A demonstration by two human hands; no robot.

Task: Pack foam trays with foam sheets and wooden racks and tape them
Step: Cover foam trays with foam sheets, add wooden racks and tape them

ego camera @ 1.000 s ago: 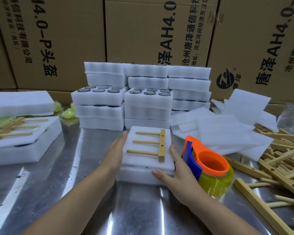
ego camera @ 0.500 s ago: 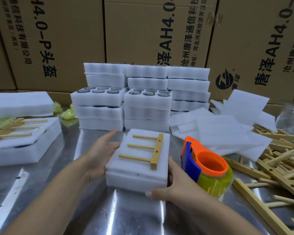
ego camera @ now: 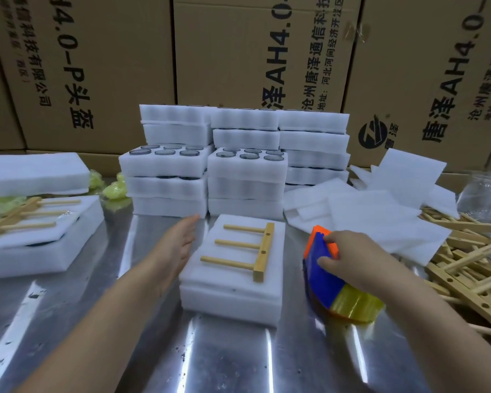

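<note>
Head view — left hand point(ego camera: 179, 246) flat beside foam tray point(ego camera: 230, 306), right hand point(ego camera: 355, 258) grasping tape dispenser point(ego camera: 325, 285).

Tall brown cardboard boxes point(ego camera: 111, 66) printed with black lettering fill the upper frame like a wall. Across the lower frame, a shiny steel desk point(ego camera: 224, 358) reflects bright streaks of light.

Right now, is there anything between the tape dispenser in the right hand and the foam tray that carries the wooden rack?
Nothing visible. Only bare metal table lies between the tape dispenser, gripped by the right hand, and the foam tray. The left hand is at the tray's other side; the wooden rack lies on top.
</note>
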